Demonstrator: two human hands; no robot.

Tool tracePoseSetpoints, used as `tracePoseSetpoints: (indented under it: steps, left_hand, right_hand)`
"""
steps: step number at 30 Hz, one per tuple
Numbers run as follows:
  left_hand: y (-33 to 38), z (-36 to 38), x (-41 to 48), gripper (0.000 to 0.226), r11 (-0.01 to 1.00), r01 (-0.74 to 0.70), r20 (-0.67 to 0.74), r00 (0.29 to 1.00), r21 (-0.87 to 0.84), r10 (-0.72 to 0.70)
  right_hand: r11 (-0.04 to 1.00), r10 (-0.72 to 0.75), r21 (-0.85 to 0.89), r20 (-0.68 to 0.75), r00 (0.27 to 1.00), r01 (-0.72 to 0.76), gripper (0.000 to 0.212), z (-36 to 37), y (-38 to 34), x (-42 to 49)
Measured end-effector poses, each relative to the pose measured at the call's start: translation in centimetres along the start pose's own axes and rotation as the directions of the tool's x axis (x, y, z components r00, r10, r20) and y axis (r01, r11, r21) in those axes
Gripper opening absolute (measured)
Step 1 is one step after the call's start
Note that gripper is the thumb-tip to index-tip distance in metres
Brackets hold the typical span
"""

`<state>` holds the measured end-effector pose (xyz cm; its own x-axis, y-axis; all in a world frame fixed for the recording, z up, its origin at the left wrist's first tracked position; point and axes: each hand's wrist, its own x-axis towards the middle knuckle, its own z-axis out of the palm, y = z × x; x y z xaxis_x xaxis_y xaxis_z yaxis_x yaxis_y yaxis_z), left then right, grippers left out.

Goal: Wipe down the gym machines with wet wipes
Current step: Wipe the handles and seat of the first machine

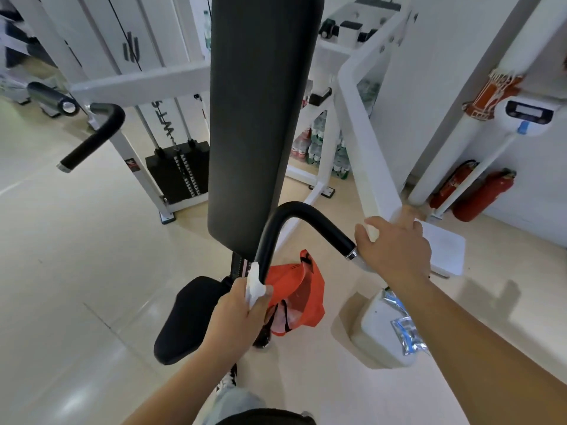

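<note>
My left hand (239, 314) gripped the wet wipe (254, 286), fingers wrapped around the lower stretch of the handle (294, 210). I judged the wiping of this bar mid-step, and the next move called for sliding up over the bend. The orange bag (302, 289) beneath held something pale, unidentifiable. My right hand (395, 250) clasped the chrome end, fingers curled.
</note>
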<state>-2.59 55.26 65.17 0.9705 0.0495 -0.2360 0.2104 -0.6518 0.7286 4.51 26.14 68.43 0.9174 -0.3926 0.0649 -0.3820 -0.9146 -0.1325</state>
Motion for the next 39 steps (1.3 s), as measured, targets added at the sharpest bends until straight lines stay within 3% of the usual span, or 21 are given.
tracePoseSetpoints:
  steps: [3, 6, 8, 11, 12, 13, 15, 17, 20, 23, 25, 26, 27, 29, 30, 33, 34, 35, 37, 39]
  left_hand:
    - [2.5, -0.8, -0.7, 0.031, 0.986, -0.142, -0.188, 0.974, -0.084, 0.124]
    - [6.4, -0.5, 0.1, 0.019, 0.949, -0.260, -0.286, 0.937, -0.181, 0.202]
    - [8.9, -0.2, 1.4, 0.033, 0.915, -0.367, -0.334, 0.894, -0.166, 0.298]
    - [12.8, 0.7, 3.7, 0.057, 0.807, -0.569, -0.350, 0.732, 0.159, 0.585]
    - [13.8, 1.4, 4.7, 0.062, 0.716, -0.622, -0.267, 0.666, 0.317, 0.696]
    - [14.5, 2.4, 5.8, 0.065, 0.601, -0.649, -0.097, 0.638, 0.466, 0.764]
    - [15.7, 4.1, 7.2, 0.063, 0.373, -0.670, 0.338, 0.684, 0.642, 0.647]
    - [16.4, 4.7, 8.2, 0.053, 0.267, -0.704, 0.538, 0.687, 0.658, 0.488]
    - [16.1, 3.8, 9.6, 0.047, 0.235, -0.804, 0.597, 0.571, 0.547, 0.564]
    - [14.3, 2.6, 10.8, 0.032, 0.328, -0.891, 0.530, 0.451, 0.314, 0.718]
    - [14.4, 1.9, 10.9, 0.032, 0.512, -0.850, 0.482, 0.502, 0.124, 0.718]
    - [14.6, 1.7, 10.8, 0.035, 0.540, -0.837, 0.487, 0.510, 0.089, 0.709]
    - [14.7, 1.6, 10.7, 0.039, 0.504, -0.857, 0.529, 0.478, 0.107, 0.701]
    - [14.7, 1.2, 10.2, 0.051, 0.262, -0.943, 0.660, 0.331, 0.205, 0.675]
    - [14.7, 1.0, 10.3, 0.058, 0.208, -0.955, 0.714, 0.295, 0.210, 0.635]
    - [15.8, 0.2, 10.8, 0.051, 0.372, -0.918, 0.744, 0.342, 0.135, 0.574]
    - [16.0, 0.6, 10.9, 0.047, 0.338, -0.927, 0.747, 0.341, 0.165, 0.571]
    - [16.1, 1.3, 10.9, 0.045, 0.232, -0.943, 0.747, 0.332, 0.240, 0.576]
    - [16.1, 3.0, 10.5, 0.053, -0.073, -0.914, 0.802, 0.309, 0.399, 0.511]
    - [17.1, 4.4, 10.6, 0.059, -0.161, -0.877, 0.843, 0.363, 0.453, 0.396]
  right_hand:
    - [0.997, -0.028, 0.066, 0.019, 0.999, 0.027, 0.059, -0.4, 0.3, -0.2]
    - [0.988, -0.049, 0.147, 0.033, 0.998, 0.044, 0.065, -1.1, 0.7, -0.7]
    - [0.969, -0.047, 0.244, 0.010, 0.999, 0.043, 0.062, -1.4, 1.0, -0.8]
    - [0.878, 0.074, 0.475, -0.017, 0.997, -0.057, 0.043, -1.9, 1.2, -0.4]
    - [0.818, 0.138, 0.564, -0.009, 0.990, -0.109, 0.033, -2.0, 1.1, -0.2]
    - [0.764, 0.189, 0.628, 0.007, 0.982, -0.151, 0.027, -2.1, 0.9, 0.0]
    - [0.752, 0.223, 0.634, 0.013, 0.975, -0.180, 0.025, -2.3, 0.7, 0.3]
    - [0.793, 0.201, 0.588, -0.007, 0.980, -0.159, 0.025, -2.2, 0.6, 0.4]
    - [0.815, 0.185, 0.558, -0.001, 0.983, -0.153, 0.029, -2.0, 0.5, 0.8]
    - [0.828, 0.189, 0.540, -0.011, 0.982, -0.154, 0.035, -1.9, 0.3, 0.8]
    - [0.828, 0.203, 0.537, -0.014, 0.979, -0.164, 0.036, -2.0, 0.1, 0.8]
    - [0.829, 0.207, 0.532, -0.012, 0.978, -0.169, 0.036, -2.1, 0.1, 0.8]
    - [0.833, 0.206, 0.527, -0.012, 0.978, -0.169, 0.037, -2.1, 0.0, 0.8]
    - [0.845, 0.199, 0.510, -0.022, 0.980, -0.160, 0.038, -2.2, -0.1, 0.5]
    - [0.852, 0.195, 0.501, -0.029, 0.980, -0.155, 0.038, -2.3, -0.1, 0.4]
    - [0.859, 0.202, 0.486, -0.037, 0.979, -0.159, 0.037, -2.4, -0.2, 0.3]
    - [0.864, 0.204, 0.479, -0.044, 0.978, -0.158, 0.036, -2.3, -0.3, 0.4]
    - [0.872, 0.202, 0.464, -0.053, 0.978, -0.155, 0.035, -2.3, -0.4, 0.4]
    - [0.887, 0.198, 0.436, -0.067, 0.978, -0.150, 0.034, -2.3, -0.5, 0.4]
    - [0.887, 0.200, 0.436, -0.064, 0.978, -0.152, 0.031, -2.2, -0.4, 0.4]
